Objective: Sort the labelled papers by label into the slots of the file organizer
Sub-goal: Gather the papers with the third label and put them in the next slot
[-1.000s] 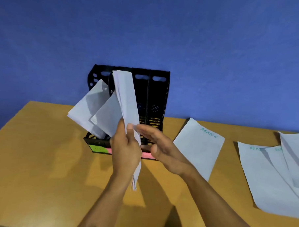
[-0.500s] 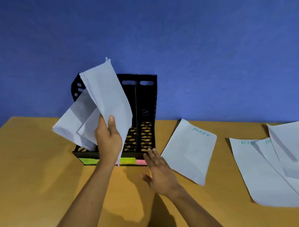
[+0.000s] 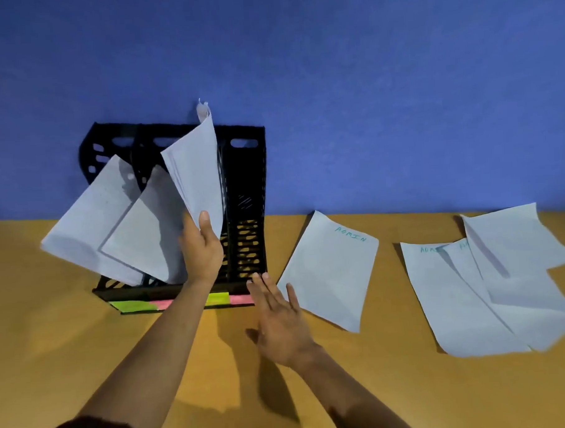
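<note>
A black file organizer (image 3: 246,183) stands against the blue wall, with green and pink labels (image 3: 133,306) along its front base. My left hand (image 3: 200,249) grips a thin stack of white papers (image 3: 198,172) upright over the organizer's third slot. Two other sheets (image 3: 113,221) lean out of the left slots. My right hand (image 3: 279,320) hovers flat and empty over the table just in front of the organizer's right corner. A sheet marked ADMIN (image 3: 332,270) lies to its right.
Several more white sheets (image 3: 504,285) lie overlapping on the wooden table (image 3: 54,353) at the far right, some marked in teal. The blue wall is directly behind the organizer.
My right hand let go of the stack and dropped to the table, fingers spread. My left hand carried the stack up and over the organizer's slots.
</note>
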{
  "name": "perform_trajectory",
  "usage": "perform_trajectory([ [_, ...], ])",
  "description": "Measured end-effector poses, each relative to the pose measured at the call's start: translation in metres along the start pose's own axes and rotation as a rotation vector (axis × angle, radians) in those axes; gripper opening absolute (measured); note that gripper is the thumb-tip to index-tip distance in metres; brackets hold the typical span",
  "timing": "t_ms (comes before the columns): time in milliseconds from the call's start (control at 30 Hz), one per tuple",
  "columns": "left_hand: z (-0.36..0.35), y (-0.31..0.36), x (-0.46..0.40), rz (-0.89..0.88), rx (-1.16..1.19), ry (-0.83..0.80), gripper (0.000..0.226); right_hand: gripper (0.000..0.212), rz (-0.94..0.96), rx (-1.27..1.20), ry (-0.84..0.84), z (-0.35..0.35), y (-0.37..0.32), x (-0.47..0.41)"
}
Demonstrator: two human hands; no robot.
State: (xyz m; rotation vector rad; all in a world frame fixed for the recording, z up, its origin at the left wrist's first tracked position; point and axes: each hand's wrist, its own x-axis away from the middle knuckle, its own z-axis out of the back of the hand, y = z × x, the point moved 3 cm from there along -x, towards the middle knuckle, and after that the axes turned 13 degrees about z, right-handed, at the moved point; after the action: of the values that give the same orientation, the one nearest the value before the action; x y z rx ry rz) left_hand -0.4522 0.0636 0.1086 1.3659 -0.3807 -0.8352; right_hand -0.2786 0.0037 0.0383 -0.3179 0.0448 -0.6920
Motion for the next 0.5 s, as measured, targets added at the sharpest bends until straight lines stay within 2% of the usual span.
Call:
perform_trajectory([
  [67,-0.005,-0.014,0.005,0.03,-0.054,-0.001,0.03,0.089,-0.008,0.008,-0.003,-0.002,0.0,-0.001],
  [200,-0.006,-0.035,0.016,0.074,-0.163,-0.043,0.044,0.09,0.01,0.036,0.0,-0.002,0.001,-0.001],
  [367,-0.004,-0.036,0.034,0.145,-0.184,0.044,0.055,0.09,0.024,0.007,0.001,0.0,0.0,0.0],
  [500,0.002,-0.038,0.052,0.176,-0.14,0.01,0.063,0.089,0.043,-0.022,-0.007,0.0,0.001,0.001],
])
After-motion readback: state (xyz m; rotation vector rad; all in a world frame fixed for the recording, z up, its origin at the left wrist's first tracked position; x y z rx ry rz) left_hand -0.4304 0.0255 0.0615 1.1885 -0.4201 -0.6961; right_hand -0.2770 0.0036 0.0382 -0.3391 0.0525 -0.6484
